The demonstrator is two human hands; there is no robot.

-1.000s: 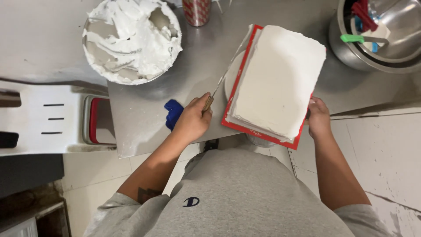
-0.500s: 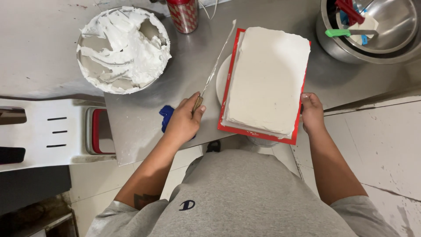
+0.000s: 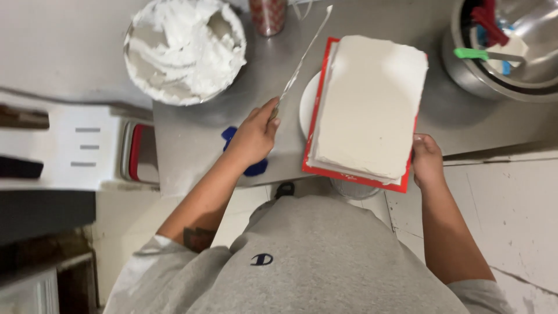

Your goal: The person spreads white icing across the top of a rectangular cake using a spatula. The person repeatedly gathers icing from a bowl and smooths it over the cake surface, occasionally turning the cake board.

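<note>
Item 1, my left hand (image 3: 254, 135): forearm bare, running up from the lower left across the bench (image 3: 192, 139) edge; wrist straight, knuckles up. Grip pressed together around the handle of a long, narrow metal spatula (image 3: 306, 51). The blade runs from my fist up and to the right, its tip near the top edge of the view, lying just beside the left long edge of the cake, with white smears on it. Whether the blade touches the frosting I cannot tell.

Item 2, my right hand (image 3: 427, 161): forearm bare, coming up from the lower right. Fingers curl against the near right corner of the red board (image 3: 317, 119); grip pinching that edge, thumb side toward the cake.

Item 3, rectangular cake (image 3: 372, 104): coated in white frosting, flat top, slightly ragged edges. It sits on the red board, which rests on a round white turntable (image 3: 306, 104) showing only at the left. The board's near end overhangs the bench edge above my grey shirt.

Item 4, large bowl of white frosting (image 3: 185, 47): upper left on the bench, well apart from the cake, surface rough and scooped.

Item 5, steel mixing bowl (image 3: 465, 70): upper right, holding tools with green, red and blue handles.

Item 6, red patterned can (image 3: 268, 15): top centre, between the frosting bowl and the spatula tip.

Item 7, blue object (image 3: 254, 168): partly hidden under my left wrist, kind unclear.
</note>
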